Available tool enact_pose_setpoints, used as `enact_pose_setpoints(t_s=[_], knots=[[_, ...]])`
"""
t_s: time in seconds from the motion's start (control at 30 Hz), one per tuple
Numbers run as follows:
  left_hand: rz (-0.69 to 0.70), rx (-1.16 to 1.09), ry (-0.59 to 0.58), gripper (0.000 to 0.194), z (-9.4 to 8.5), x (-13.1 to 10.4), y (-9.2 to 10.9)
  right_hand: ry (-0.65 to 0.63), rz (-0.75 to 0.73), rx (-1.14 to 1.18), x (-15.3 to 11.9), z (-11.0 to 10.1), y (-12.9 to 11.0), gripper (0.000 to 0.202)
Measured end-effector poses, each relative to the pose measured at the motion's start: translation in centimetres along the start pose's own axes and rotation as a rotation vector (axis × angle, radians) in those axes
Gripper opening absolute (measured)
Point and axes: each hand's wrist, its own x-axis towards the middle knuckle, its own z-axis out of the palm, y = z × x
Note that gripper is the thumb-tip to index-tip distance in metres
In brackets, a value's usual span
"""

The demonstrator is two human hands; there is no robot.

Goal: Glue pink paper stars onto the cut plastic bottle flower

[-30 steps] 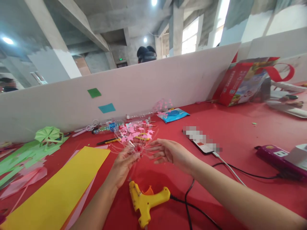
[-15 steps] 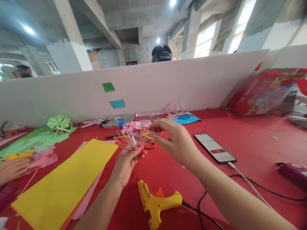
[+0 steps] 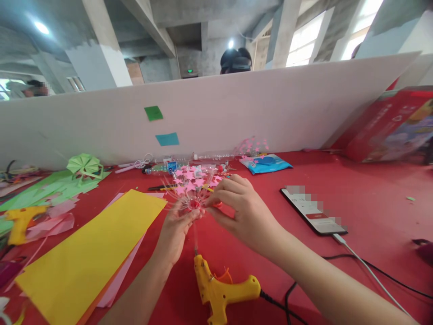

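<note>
My left hand [image 3: 177,228] grips the base of a cut plastic bottle [image 3: 194,204], whose clear strips fan outward around a red centre. Pink paper stars [image 3: 190,186] sit at the far ends of several strips. My right hand [image 3: 233,198] is at the bottle's right side, thumb and fingers pinched together by the strips; whatever lies between the fingertips is too small to make out. Just below both hands a yellow hot glue gun [image 3: 216,289] lies on the red table, its nozzle pointing toward the bottle.
Yellow paper sheets [image 3: 98,253] lie at left, near a second glue gun [image 3: 23,221] and a green paper piece [image 3: 84,167]. A phone [image 3: 313,212] with a cable is at right. Bottles [image 3: 162,169] and a blue wipes pack [image 3: 265,163] line the white partition [image 3: 237,113].
My right hand has come down and closer to the bottle's rim. The bottle now tilts its centre toward me. At the left, another person's hand has left the second glue gun.
</note>
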Motion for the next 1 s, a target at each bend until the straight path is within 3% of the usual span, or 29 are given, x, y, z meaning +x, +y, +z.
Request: enact_pose_setpoints(t_s=[0.2,0.47,0.83,1.0], knots=[[0.028,0.034,0.025,0.034,0.0,-0.2,-0.1,-0.064,0.007,-0.082,0.0,-0.4,-0.3,0.009],[0.067,0.054,0.053,0.018,-0.9,0.3,-0.3,-0.146,-0.071,-0.136,0.0,-2.2,-1.3,0.009],[0.009,0.027,0.117,0.038,-1.0,0.2,-0.6,-0.002,-0.11,-0.133,0.1,-4.7,-1.6,0.014],[0.003,0.032,0.098,0.036,-1.1,0.2,-0.7,-0.1,-0.156,-0.167,0.0,-4.2,-2.1,0.012]])
